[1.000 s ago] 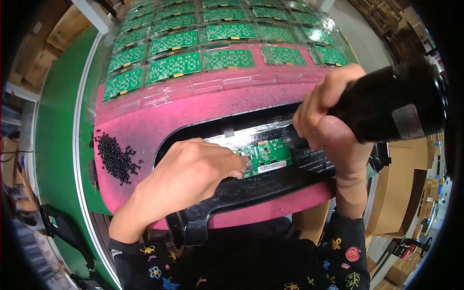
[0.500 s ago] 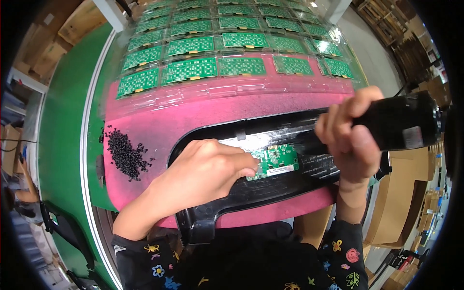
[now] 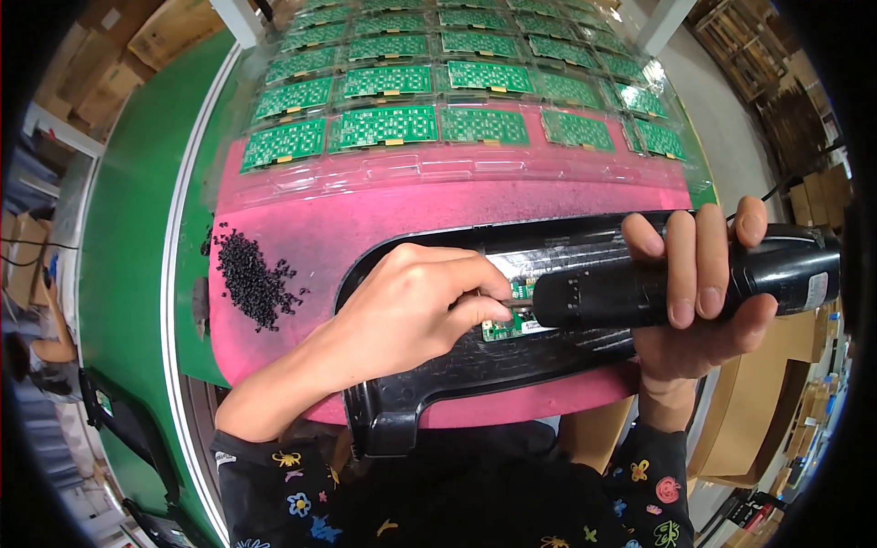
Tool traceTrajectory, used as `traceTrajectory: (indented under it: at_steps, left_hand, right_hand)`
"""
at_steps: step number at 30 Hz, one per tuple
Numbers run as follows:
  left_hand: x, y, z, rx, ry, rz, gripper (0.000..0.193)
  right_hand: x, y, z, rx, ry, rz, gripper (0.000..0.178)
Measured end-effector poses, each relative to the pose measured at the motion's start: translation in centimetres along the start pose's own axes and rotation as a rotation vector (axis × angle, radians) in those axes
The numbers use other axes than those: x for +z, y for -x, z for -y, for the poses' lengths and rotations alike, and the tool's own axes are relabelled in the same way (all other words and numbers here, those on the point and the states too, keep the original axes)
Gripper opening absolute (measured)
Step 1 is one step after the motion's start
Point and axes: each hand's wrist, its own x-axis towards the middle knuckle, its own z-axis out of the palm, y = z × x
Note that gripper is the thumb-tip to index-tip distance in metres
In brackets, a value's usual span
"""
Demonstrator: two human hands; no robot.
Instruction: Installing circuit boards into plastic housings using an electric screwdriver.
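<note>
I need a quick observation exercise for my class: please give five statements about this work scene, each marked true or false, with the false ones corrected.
1. The right hand holds a black power screwdriver. True.
2. The left hand touches the heap of small black parts. False: its fingertips are at the screwdriver's tip.
3. A green circuit board lies inside the black housing. True.
4. The heap lies right of the housing. False: left.
5. The clear plastic trays are empty. False: they hold green boards.

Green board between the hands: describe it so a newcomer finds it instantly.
On the pink mat, find the long black housing nearest the person. The green board lies inside it, partly hidden by the black tool in the right hand. Unlike the green boards laid in rows in clear trays beyond, it sits at the tool's tip, by the left hand.
</note>
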Motion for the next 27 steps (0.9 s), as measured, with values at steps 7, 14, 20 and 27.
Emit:
traceTrajectory:
  at_steps: [7,14,20,27]
  left_hand:
    - [-0.2,0.2,-0.3,0.172,-0.37,-0.117,0.025]
    - [0.4,0.0,0.5,0.388,-0.607,-0.192,0.022]
    - [0.2,0.6,-0.3,0.342,-0.656,-0.175,0.025]
    - [-0.6,0.2,0.5,0.237,-0.531,-0.309,0.023]
  right_hand:
    - [0.0,0.0,-1.0,0.081,0.204,-0.016,0.051]
    - [0.0,-0.1,-1.3,0.056,0.116,-0.004,0.05]
    - [0.8,-0.2,-0.9,0.08,0.144,-0.034,0.045]
    - [0.6,-0.2,1.6,0.122,0.425,-0.043,0.041]
